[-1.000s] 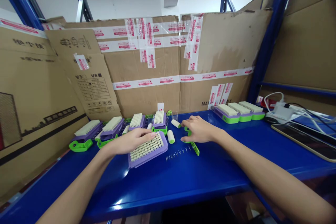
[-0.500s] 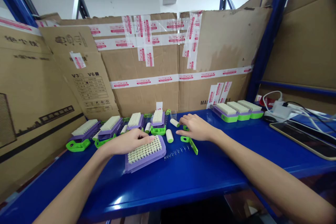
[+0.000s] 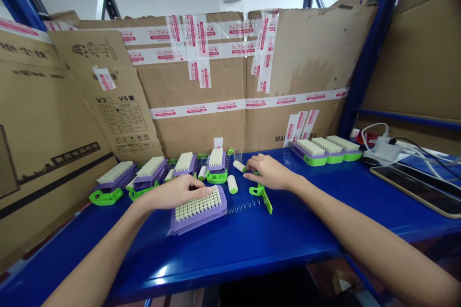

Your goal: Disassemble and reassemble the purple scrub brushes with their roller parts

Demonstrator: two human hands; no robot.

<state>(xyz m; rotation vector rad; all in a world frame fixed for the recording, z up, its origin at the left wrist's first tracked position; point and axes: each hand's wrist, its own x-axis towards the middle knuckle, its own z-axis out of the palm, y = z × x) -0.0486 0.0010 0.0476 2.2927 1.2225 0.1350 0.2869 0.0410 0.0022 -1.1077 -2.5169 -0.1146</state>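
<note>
My left hand (image 3: 179, 192) is closed on a purple brush (image 3: 200, 208) with cream bristles, its thumb resting on top of them. The brush lies bristles up and slightly turned. My right hand (image 3: 270, 171) curls down over small green plastic parts, thumb and fingers around one of them; its fingertips partly hide that piece. A flat green plastic strip (image 3: 267, 201) lies just below this hand. Between the brush and the strip is a thin metal spring (image 3: 243, 208). Two cream rollers with green ends, one nearer (image 3: 232, 184) and one farther (image 3: 239, 166), lie left of my right hand.
Along the back left stand several purple brushes (image 3: 150, 168) with green parts, springs and rollers among them. Three joined green-and-purple brushes (image 3: 326, 149) sit at the back right. A phone (image 3: 418, 189) and white cables (image 3: 387, 146) are at the right. Cardboard walls (image 3: 201, 134) close off the blue shelf (image 3: 223, 259).
My right hand has shifted slightly, and the green parts beneath it now sit closer together. My left hand keeps its hold on the brush. The view has tilted a little.
</note>
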